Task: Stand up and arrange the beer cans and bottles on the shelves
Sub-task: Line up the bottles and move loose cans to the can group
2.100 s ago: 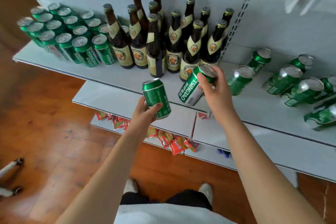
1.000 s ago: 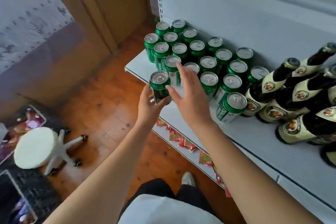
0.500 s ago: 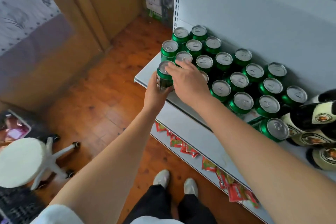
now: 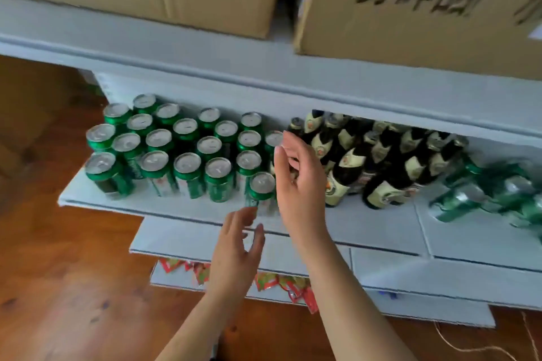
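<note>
Several green beer cans [image 4: 187, 167] stand upright in rows on the left of the grey shelf [image 4: 366, 226]. One more upright can [image 4: 262, 189] stands alone at the front right of that block. My left hand [image 4: 237, 252] hovers empty just below it, fingers apart. My right hand [image 4: 299, 184] is raised beside that can, fingers spread, holding nothing. Dark brown beer bottles [image 4: 378, 161] with cream labels stand in a cluster to the right. Further right, several green cans [image 4: 495, 196] lie on their sides, blurred.
Two cardboard boxes [image 4: 410, 6] sit on the upper shelf [image 4: 205, 47] overhanging the cans. Lower shelves [image 4: 410, 269] step out below, with red snack packets [image 4: 278, 284] on one. Wooden floor [image 4: 58, 272] lies to the left.
Both hands have let go of the cans they carried and pulled back from the left block. The view has swung right and up, bringing bottles, fallen cans and boxes into sight.
</note>
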`<state>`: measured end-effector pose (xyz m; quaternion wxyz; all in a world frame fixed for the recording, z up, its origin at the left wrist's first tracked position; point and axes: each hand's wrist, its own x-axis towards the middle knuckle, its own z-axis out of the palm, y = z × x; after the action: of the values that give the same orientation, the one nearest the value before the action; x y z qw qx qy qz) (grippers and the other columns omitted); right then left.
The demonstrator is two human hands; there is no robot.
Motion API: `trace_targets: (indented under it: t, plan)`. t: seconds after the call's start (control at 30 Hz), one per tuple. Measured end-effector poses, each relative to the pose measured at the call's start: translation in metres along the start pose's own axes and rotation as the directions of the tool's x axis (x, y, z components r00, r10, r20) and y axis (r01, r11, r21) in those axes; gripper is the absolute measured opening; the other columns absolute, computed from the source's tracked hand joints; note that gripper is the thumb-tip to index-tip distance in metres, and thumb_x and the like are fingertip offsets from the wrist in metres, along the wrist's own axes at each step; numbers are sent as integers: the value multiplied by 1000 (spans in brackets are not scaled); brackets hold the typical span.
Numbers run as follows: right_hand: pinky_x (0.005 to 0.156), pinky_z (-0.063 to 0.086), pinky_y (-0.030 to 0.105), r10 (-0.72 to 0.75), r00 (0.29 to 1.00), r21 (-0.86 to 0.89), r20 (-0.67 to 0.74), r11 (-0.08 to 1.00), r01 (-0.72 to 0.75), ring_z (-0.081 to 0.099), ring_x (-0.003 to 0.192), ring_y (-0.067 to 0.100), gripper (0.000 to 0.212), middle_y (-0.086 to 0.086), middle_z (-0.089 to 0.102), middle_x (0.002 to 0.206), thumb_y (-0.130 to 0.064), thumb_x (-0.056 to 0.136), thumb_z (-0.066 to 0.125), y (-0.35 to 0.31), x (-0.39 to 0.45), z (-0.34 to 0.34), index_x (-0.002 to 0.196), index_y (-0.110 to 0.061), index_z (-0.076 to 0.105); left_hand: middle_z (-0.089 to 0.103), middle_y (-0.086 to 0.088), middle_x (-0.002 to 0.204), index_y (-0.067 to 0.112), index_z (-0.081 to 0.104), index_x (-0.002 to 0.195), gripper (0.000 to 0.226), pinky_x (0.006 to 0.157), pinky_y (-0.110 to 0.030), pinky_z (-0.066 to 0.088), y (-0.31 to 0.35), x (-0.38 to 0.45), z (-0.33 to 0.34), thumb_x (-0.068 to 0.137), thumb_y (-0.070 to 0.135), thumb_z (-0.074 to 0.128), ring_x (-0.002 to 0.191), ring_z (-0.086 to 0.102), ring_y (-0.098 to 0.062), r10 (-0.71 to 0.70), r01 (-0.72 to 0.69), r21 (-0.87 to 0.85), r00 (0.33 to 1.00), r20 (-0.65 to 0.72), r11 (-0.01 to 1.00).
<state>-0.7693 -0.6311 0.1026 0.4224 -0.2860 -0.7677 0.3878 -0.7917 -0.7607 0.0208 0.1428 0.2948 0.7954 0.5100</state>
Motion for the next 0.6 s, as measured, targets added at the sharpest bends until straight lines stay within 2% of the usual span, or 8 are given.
trace_targets:
  t: [0.03,0.1,0.17,0.23,0.37,0.43,0.53,0.6]
  plan:
    - [95,48,37,35,997,-11,-63,999,-36,58,112,11,45,-1,61,119,-44,98,45,8,-4,-39,130,-14,56,53,17,113,35,48,126,40,86,-30,53,16,-10,33,92,54,41,105,56,3,25,-24,-13,989,148,1000]
    - [98,46,37,100,977,-64,-188,991,-114,54,117,7,49,-6,58,124,-50,97,40,28,-16,-119,134,-21,53,51,18,116,41,45,128,46,85,-33,54,45,-27,102,89,63,34,104,56,5,91,-93,-14,918,386,996]
    - [101,44,37,148,946,-129,-289,973,-192,50,122,5,54,-10,54,130,-57,96,36,52,-33,-203,138,-26,49,52,16,117,41,45,129,41,84,-36,54,79,-50,168,93,58,38,103,56,5,148,-148,-40,852,502,988]
    - [106,41,39,194,914,-156,-357,952,-263,46,127,7,61,-11,51,135,-62,93,33,73,-52,-280,142,-27,45,52,17,116,39,48,128,38,84,-35,54,114,-78,226,94,55,41,104,57,4,188,-169,-84,828,528,982]
    - [112,35,38,259,871,-143,-418,928,-345,39,134,5,56,-13,44,143,-56,96,38,112,-88,-396,145,-29,40,55,12,116,34,49,130,56,82,-38,55,165,-127,318,86,67,39,107,58,-4,215,-187,-109,807,550,976]
    - [114,33,34,294,861,-141,-416,914,-380,37,134,3,52,-12,43,145,-50,98,43,129,-102,-432,146,-29,39,56,12,118,32,49,131,54,83,-38,55,178,-143,349,84,60,45,105,59,-5,214,-191,-101,798,563,976]
    - [109,30,19,315,863,-164,-395,900,-404,34,127,-8,51,-12,44,144,-46,97,46,150,-109,-472,145,-28,40,57,9,117,29,49,131,42,85,-35,54,196,-150,384,90,34,59,104,58,-7,220,-210,-81,805,551,974]
    - [110,30,20,324,856,-158,-402,897,-413,34,125,-9,51,-11,44,144,-45,97,47,165,-104,-494,144,-27,41,59,6,115,27,51,130,41,87,-35,54,207,-140,407,90,24,62,101,60,-11,201,-183,-86,823,532,979]
